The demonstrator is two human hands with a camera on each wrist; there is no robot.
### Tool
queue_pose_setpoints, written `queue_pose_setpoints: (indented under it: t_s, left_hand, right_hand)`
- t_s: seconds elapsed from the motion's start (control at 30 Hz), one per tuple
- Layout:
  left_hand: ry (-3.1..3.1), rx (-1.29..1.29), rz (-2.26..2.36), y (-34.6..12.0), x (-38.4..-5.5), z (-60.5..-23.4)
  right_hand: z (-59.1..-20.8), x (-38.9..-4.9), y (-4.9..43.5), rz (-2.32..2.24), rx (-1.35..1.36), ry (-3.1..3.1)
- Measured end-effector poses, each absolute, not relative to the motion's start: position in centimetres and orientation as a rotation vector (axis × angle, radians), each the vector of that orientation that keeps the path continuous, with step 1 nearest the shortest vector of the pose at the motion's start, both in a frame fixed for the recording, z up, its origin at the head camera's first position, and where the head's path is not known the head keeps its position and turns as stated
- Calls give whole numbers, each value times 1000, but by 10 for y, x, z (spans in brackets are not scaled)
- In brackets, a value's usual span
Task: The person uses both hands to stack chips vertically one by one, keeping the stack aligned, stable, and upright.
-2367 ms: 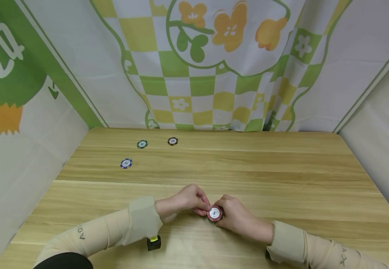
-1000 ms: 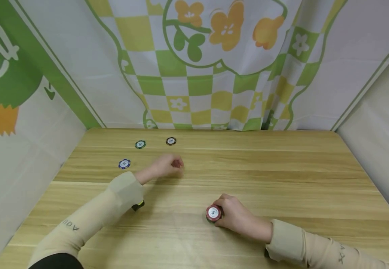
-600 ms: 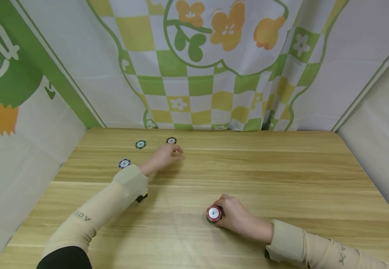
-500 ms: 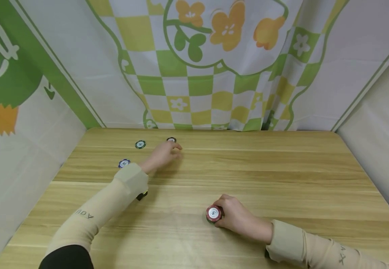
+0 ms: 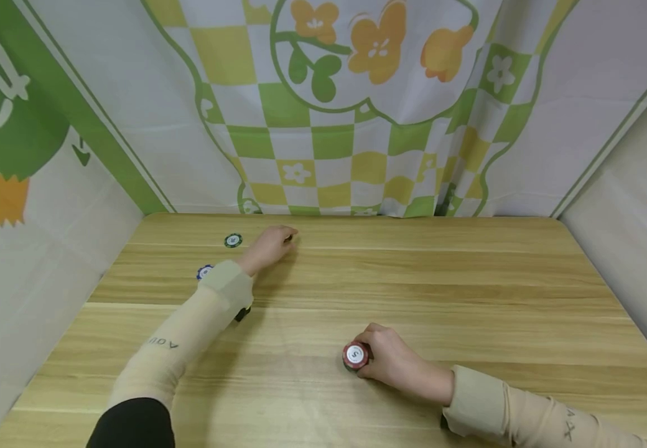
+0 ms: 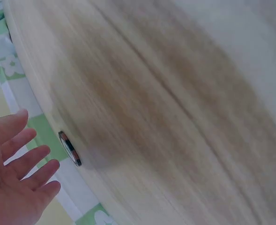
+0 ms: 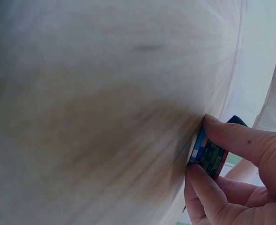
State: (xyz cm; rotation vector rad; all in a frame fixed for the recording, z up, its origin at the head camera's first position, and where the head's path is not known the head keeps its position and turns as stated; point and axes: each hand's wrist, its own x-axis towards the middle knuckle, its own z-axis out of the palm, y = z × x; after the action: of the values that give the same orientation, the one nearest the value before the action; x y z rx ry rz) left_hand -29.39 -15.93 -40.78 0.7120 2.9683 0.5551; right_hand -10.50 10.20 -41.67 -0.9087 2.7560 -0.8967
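My left hand [image 5: 269, 247] reaches over the table's far left part, its fingers at a black-edged poker chip [image 5: 288, 238] that they mostly hide. In the left wrist view the fingers are spread and that chip lies flat just past their tips. My right hand [image 5: 390, 358] grips a short stack of poker chips [image 7: 210, 154] between thumb and fingers, low at the table's near middle. On top of the stack is a red chip [image 5: 355, 355] with a white centre marked 5; green and blue edges show beneath it in the right wrist view.
A green-edged poker chip [image 5: 233, 240] lies left of my left hand. A blue-edged chip [image 5: 204, 272] is partly covered by the left sleeve cuff [image 5: 227, 286]. A patterned curtain [image 5: 335, 143] hangs behind the wooden table [image 5: 469, 280], and pale cloth walls stand at both sides.
My left hand has left the stack and moved far and left to the black-edged chip, lately covering it. The right hand has kept its hold on the stack, nearly still.
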Motion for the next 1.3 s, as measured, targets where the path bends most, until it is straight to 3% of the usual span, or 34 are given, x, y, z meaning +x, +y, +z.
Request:
queue_pose_setpoints:
  t_s: [0.9, 1.3]
  left_hand:
    - [2921, 626, 385, -164, -312, -417]
    - [3002, 673, 376, -160, -305, -416]
  right_hand:
    - [-416, -106, 102, -887, -930, 2772]
    - [-417, -105, 102, -876, -903, 2758]
